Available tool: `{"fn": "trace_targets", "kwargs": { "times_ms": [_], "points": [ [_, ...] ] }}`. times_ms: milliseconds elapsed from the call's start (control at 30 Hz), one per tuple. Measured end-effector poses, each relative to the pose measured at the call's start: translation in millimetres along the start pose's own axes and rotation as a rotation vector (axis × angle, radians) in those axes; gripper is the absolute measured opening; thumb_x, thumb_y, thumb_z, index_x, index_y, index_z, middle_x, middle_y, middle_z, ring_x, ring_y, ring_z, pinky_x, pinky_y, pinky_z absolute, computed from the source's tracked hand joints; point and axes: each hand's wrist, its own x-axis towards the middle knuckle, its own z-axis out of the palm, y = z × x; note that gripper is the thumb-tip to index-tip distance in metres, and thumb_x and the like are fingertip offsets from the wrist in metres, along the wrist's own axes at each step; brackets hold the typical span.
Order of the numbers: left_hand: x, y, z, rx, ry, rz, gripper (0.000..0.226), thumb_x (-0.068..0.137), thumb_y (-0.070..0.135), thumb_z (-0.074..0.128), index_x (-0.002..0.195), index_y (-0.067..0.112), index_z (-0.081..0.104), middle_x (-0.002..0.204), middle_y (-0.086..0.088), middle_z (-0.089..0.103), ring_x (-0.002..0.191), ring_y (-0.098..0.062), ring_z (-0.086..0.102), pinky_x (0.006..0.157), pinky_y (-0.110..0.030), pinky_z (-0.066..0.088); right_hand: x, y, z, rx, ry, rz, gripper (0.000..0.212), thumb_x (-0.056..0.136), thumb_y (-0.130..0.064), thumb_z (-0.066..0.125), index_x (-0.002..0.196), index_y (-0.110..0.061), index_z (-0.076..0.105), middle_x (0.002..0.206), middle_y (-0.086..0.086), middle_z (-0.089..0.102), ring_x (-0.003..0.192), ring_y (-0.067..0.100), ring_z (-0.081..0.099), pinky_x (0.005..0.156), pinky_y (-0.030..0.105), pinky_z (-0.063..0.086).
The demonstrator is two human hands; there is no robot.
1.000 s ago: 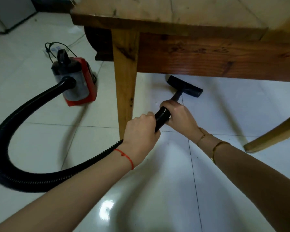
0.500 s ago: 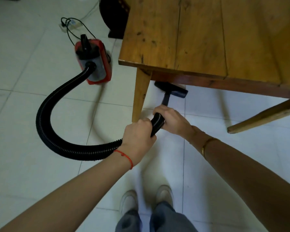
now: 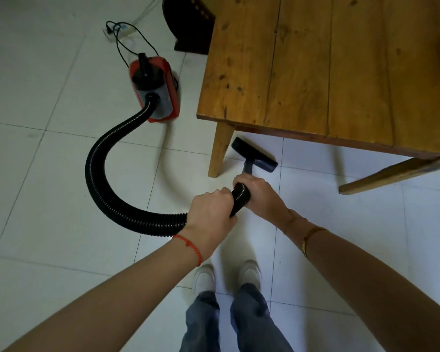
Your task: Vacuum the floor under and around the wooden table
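A wooden table (image 3: 315, 67) fills the upper right, its near-left leg (image 3: 220, 151) standing on white floor tiles. A black ribbed vacuum hose (image 3: 107, 179) curves from a red and grey canister vacuum (image 3: 155, 90) at upper centre-left. My left hand (image 3: 210, 214) is shut around the hose. Just ahead of it, my right hand (image 3: 258, 191) grips the hose end where it joins the short wand. The black floor nozzle (image 3: 255, 154) rests on the tiles just under the table's front edge, right of the leg.
A black power cord runs from the vacuum to a white power strip (image 3: 120, 31) at the top. A dark round object (image 3: 188, 24) stands beside the table's far-left side. A slanted wooden leg (image 3: 391, 176) reaches the floor at right. My white shoes (image 3: 226, 275) are below my hands.
The view has risen from under the table to above its top, and my feet have come into sight. Both hands keep their grip on the hose; the nozzle sits nearer the table's front edge.
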Motion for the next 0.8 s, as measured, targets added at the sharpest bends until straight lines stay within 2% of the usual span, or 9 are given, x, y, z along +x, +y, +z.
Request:
{"fn": "trace_targets", "kwargs": {
  "times_ms": [200, 367, 467, 567, 633, 700, 767, 800],
  "points": [
    [-4.7, 3.3, -14.7, 0.011, -0.036, 0.031, 0.019, 0.090, 0.026, 0.050, 0.103, 0.012, 0.048, 0.093, -0.003, 0.063, 0.079, -0.024, 0.063, 0.059, -0.029, 0.032, -10.1, -5.7, -8.1, 0.008, 0.030, 0.010, 0.019, 0.077, -0.008, 0.068, 0.090, -0.014, 0.056, 0.086, 0.001, 0.060, 0.074, 0.018, 0.060, 0.068, 0.027, 0.052],
    [-2.1, 4.6, -24.6, 0.016, -0.065, 0.035, 0.020, 0.091, 0.026, 0.050, 0.105, 0.012, 0.049, 0.096, -0.004, 0.063, 0.082, -0.024, 0.063, 0.060, -0.028, 0.033, -8.6, -7.7, -11.7, 0.013, -0.021, 0.036, 0.020, 0.077, -0.007, 0.068, 0.090, -0.014, 0.056, 0.087, 0.000, 0.059, 0.072, 0.018, 0.060, 0.068, 0.030, 0.053],
    [4.0, 4.8, -22.4, 0.001, -0.074, 0.014, 0.019, 0.090, 0.025, 0.049, 0.103, 0.012, 0.049, 0.094, -0.004, 0.063, 0.075, -0.022, 0.058, 0.059, -0.028, 0.033, -2.9, -4.1, -14.3, -0.001, -0.066, 0.051, 0.020, 0.076, -0.006, 0.069, 0.090, -0.012, 0.056, 0.091, 0.002, 0.058, 0.073, 0.019, 0.059, 0.065, 0.024, 0.047],
    [16.1, 8.5, -17.1, -0.022, -0.081, -0.009, 0.019, 0.090, 0.026, 0.050, 0.103, 0.011, 0.049, 0.093, -0.004, 0.063, 0.077, -0.023, 0.059, 0.059, -0.029, 0.033, 6.3, 5.5, -20.6, -0.030, -0.111, 0.061, 0.021, 0.077, -0.005, 0.069, 0.090, -0.013, 0.055, 0.096, 0.003, 0.057, 0.076, 0.018, 0.058, 0.067, 0.018, 0.040],
    [29.9, 13.2, -14.0, -0.034, -0.080, -0.021, 0.020, 0.091, 0.026, 0.050, 0.103, 0.011, 0.050, 0.094, -0.004, 0.063, 0.080, -0.024, 0.062, 0.059, -0.028, 0.033, 15.8, 15.3, -27.7, -0.037, -0.118, 0.075, 0.019, 0.078, -0.006, 0.069, 0.089, -0.012, 0.054, 0.095, 0.004, 0.057, 0.078, 0.018, 0.057, 0.067, 0.019, 0.040],
    [46.2, 19.2, -11.6, -0.047, -0.069, -0.036, 0.021, 0.091, 0.027, 0.051, 0.104, 0.011, 0.050, 0.095, -0.005, 0.063, 0.082, -0.024, 0.063, 0.060, -0.028, 0.034, 26.2, 26.0, -36.0, -0.044, -0.111, 0.089, 0.018, 0.077, -0.009, 0.069, 0.088, -0.011, 0.055, 0.094, 0.005, 0.058, 0.081, 0.020, 0.058, 0.069, 0.025, 0.046],
    [61.5, 26.5, -9.7, -0.068, -0.074, -0.056, 0.023, 0.091, 0.027, 0.051, 0.106, 0.010, 0.050, 0.097, -0.005, 0.063, 0.084, -0.024, 0.064, 0.061, -0.029, 0.036, 33.7, 37.1, -44.3, -0.048, -0.113, 0.113, 0.026, 0.076, -0.015, 0.072, 0.097, -0.010, 0.058, 0.100, 0.006, 0.060, 0.090, 0.022, 0.060, 0.076, 0.025, 0.049],
    [67.6, 30.2, -9.0, -0.077, -0.081, -0.066, 0.024, 0.092, 0.027, 0.052, 0.107, 0.009, 0.050, 0.098, -0.005, 0.063, 0.085, -0.025, 0.064, 0.061, -0.029, 0.036, 35.9, 41.3, -48.6, -0.049, -0.122, 0.129, 0.037, 0.075, -0.018, 0.075, 0.106, -0.010, 0.058, 0.108, 0.007, 0.061, 0.096, 0.022, 0.060, 0.080, 0.025, 0.049]
  ]
}}
